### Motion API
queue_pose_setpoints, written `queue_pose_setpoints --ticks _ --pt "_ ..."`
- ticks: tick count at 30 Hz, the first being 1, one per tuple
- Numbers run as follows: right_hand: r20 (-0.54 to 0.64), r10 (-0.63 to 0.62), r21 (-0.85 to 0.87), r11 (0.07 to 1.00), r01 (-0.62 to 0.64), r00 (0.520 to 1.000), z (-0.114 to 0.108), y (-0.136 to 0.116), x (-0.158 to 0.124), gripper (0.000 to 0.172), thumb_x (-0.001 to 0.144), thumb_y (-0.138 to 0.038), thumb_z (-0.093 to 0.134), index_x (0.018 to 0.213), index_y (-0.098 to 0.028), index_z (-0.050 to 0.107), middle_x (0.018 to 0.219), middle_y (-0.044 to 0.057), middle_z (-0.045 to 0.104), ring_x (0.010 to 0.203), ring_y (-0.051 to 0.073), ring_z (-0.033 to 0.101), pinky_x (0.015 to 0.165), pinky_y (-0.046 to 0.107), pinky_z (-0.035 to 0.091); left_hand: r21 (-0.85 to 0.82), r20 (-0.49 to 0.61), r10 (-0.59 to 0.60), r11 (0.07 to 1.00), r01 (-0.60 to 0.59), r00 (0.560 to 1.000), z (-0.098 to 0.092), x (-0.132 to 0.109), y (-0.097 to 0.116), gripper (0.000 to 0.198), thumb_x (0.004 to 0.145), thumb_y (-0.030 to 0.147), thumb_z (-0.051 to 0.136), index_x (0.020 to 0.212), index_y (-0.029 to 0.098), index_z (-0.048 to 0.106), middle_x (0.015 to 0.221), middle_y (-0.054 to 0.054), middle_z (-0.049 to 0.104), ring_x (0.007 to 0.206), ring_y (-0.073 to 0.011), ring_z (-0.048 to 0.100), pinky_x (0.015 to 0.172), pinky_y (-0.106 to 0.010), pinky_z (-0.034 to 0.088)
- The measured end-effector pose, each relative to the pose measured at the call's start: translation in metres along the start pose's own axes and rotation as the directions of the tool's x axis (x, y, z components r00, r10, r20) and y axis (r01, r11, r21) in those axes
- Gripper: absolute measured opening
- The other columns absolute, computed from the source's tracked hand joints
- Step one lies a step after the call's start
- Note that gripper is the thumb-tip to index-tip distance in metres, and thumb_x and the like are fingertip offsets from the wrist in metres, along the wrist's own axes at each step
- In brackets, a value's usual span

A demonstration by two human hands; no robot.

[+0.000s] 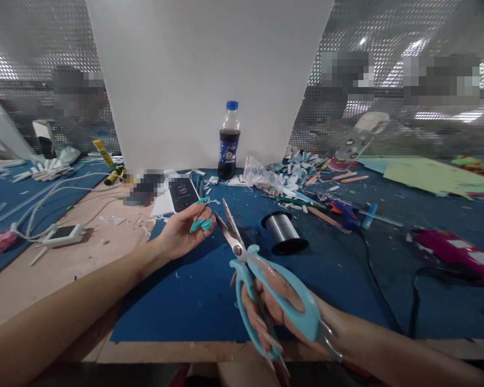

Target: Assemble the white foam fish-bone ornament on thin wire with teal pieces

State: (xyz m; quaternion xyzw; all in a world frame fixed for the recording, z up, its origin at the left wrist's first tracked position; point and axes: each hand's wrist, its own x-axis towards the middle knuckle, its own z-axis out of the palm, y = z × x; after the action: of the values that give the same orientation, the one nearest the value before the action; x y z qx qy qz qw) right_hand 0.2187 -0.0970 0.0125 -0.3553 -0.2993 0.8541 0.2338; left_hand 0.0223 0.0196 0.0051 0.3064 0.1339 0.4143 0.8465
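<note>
My right hand (262,306) is wrapped round a pair of scissors (237,250) with light blue handles. Their blades stand slightly apart and point away from me, toward the fingers of my left hand. Some thin metal part also shows beneath the handles; its kind is unclear. My left hand (191,228), with teal nails, is closed in a pinch just left of the blade tips. Whatever those fingers hold, if anything, is too fine to make out. A spool of shiny thread or wire (284,231) with black flanges lies on the blue mat (177,306), right of the blades.
A Pepsi bottle (229,142) stands before a white board (210,64). Scraps (304,169) and a plastic bag (262,174) lie behind the spool. Glue guns, one blue (344,215) and one magenta (455,252), trail cords at right. A white charger (64,235) lies left.
</note>
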Motion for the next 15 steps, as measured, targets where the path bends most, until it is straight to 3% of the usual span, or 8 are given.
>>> queue_pose_setpoints --ticks 8,11,15 --pt "0.042 -0.205 -0.033 0.978 0.207 0.978 -0.010 0.006 0.010 0.050 0.082 -0.064 0.042 0.081 -0.015 0.054 0.057 -0.002 0.053 0.040 0.008 0.049 0.043 0.023 0.047 -0.007 -0.038 -0.011 1.000 0.010 0.999 0.003 -0.001 -0.002 0.033 0.085 0.016 0.049 0.054 0.015 0.040 0.056 0.001 0.038 0.056 -0.0096 0.043 0.060 -0.022 0.047" --pt "0.093 -0.221 -0.023 0.974 0.224 0.971 -0.018 0.011 0.014 0.049 0.082 -0.063 0.043 0.083 -0.016 0.053 0.057 -0.002 0.054 0.040 0.009 0.050 0.041 0.024 0.048 -0.008 -0.028 -0.018 1.000 0.017 0.999 0.003 -0.001 -0.002 0.032 0.085 0.016 0.048 0.054 0.015 0.040 0.056 0.001 0.037 0.055 -0.0093 0.042 0.060 -0.022 0.046" --pt "0.034 -0.214 -0.024 0.976 0.215 0.976 -0.012 0.007 0.010 0.045 0.084 -0.059 0.044 0.079 -0.015 0.052 0.055 -0.003 0.053 0.038 0.007 0.048 0.041 0.021 0.046 -0.013 -0.006 -0.012 1.000 0.012 1.000 0.002 0.000 -0.003 0.033 0.085 0.015 0.048 0.053 0.015 0.039 0.055 0.001 0.037 0.053 -0.0088 0.040 0.059 -0.021 0.045"
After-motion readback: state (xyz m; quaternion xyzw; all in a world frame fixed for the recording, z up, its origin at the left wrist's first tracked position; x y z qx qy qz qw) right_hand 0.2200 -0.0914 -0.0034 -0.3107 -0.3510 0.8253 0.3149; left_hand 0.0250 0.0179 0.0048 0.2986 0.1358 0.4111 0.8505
